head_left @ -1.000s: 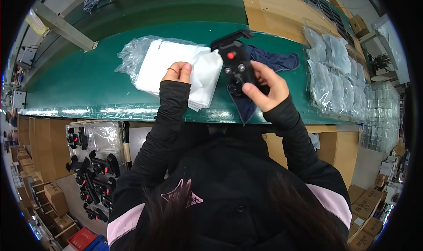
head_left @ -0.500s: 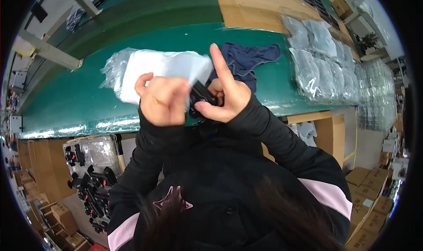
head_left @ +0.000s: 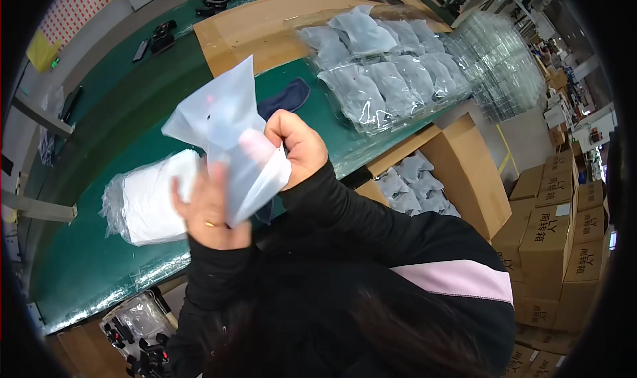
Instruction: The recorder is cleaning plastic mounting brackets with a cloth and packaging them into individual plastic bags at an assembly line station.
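bright, fairly even light all around me — glare streaks the near edge of the green table [head_left: 79, 255], glints dot the plastic-wrapped pouches [head_left: 355, 96], the white stack [head_left: 156, 199] looks nearly washed out. motion smears the left hand [head_left: 213, 209]; straight lines curve toward black corners.

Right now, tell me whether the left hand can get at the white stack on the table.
Probably yes: the left hand is close beside the white stack, with nothing visible blocking the way. It may first have to leave the cloudy bag; blur hides whether it grips it.
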Demonstrator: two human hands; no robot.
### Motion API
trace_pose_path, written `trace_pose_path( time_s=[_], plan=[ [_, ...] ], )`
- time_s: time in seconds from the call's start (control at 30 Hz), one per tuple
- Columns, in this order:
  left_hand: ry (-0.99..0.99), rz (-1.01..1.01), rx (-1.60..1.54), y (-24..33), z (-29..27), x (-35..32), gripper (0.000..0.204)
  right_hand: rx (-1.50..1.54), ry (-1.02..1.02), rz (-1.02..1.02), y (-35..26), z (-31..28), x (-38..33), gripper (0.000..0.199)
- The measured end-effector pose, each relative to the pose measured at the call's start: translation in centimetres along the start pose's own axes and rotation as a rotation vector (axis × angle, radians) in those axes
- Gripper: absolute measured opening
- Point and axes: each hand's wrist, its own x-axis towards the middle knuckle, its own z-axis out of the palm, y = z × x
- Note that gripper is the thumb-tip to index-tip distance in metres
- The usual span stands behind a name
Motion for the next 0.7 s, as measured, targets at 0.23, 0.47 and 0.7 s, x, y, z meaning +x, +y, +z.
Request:
trace_pose_path(
  time_s=[0.23,0.47,0.7],
  plan=[
    [0.231,-0.325,-0.388,0.0,0.7,0.6,0.052,0.036,-0.140,-0.012,-1.0,-4.4,1.3,0.025],
    [-0.286,0.151,-0.155,1.8,1.6,1.4,0.046,-0.187,-0.240,-0.275,-1.4,-3.3,0.9,0.095],
    [-0.481,-0.117,-0.056,-4.8,-6.0,-6.7,0.058,-1.196,0.299,-0.409,13.0,-20.6,14.1,0.074]
  ],
)
